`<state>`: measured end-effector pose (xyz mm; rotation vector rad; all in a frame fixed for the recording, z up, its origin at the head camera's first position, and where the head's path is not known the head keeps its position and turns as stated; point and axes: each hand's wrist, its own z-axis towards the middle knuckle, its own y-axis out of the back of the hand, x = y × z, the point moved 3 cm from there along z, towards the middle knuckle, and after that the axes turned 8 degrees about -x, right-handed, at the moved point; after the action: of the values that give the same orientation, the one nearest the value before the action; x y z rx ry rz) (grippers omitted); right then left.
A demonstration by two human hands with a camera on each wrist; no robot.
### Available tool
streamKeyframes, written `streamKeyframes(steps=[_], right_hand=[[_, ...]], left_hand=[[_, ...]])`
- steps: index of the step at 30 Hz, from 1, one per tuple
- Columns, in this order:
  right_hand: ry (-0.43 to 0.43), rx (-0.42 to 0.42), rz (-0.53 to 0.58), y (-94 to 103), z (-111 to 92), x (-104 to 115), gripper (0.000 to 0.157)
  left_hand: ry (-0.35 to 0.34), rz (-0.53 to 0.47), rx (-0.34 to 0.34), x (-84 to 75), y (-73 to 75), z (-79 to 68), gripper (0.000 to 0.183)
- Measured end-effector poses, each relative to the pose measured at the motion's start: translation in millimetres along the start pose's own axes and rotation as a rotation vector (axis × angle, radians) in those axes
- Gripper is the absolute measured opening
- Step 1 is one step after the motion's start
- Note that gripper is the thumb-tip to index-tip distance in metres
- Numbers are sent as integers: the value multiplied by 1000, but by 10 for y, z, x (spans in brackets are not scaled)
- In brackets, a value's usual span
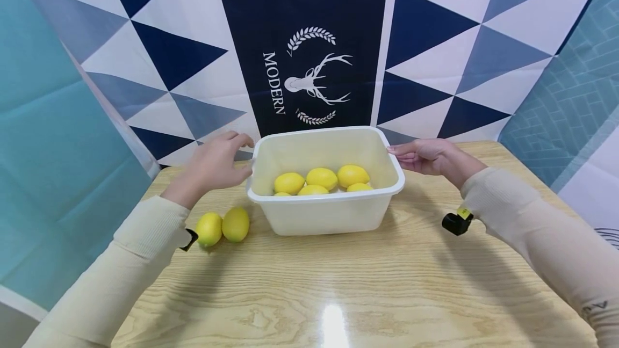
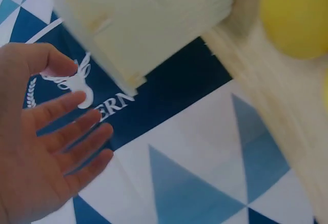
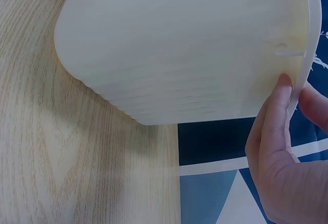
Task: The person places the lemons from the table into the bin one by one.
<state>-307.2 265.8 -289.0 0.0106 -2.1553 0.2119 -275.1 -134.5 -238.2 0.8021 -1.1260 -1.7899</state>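
Observation:
A white plastic tub [image 1: 321, 216] stands on the wooden table with several yellow lemons [image 1: 321, 178] inside it. At its right end my right hand [image 1: 430, 157] pinches the rim. In the right wrist view the fingers [image 3: 279, 111] lie under the rim and the thumb is on its other side. My left hand [image 1: 217, 160] is beside the tub's left end. The left wrist view shows that hand [image 2: 61, 131] with its fingers spread and apart from the tub wall [image 2: 148, 24], holding nothing.
Two lemons [image 1: 235, 224] lie side by side on the table [image 1: 290, 283], left of the tub and near the left wrist. Behind the table hangs a patterned cloth [image 1: 188, 63] with triangles and a deer head. A teal covering [image 1: 63, 138] is on the left side.

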Motion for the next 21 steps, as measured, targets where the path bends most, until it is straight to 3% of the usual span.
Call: streamKeyframes(steps=[6,12,17,21], right_hand=[[-3,1,5,-5,-14,-12,15],[2,-9,-8,-9,-36,-34,17],[0,-4,-12,7,-28,-34,17],[2,5,-20,46,16,-3,17]], left_hand=[[147,-3,49,137,-93,-185,47],[262,-32,189,209,-256,-355,47],[345,-36,303,206,-423,-490,50],[387,-39,350,140,-541,-564,46]])
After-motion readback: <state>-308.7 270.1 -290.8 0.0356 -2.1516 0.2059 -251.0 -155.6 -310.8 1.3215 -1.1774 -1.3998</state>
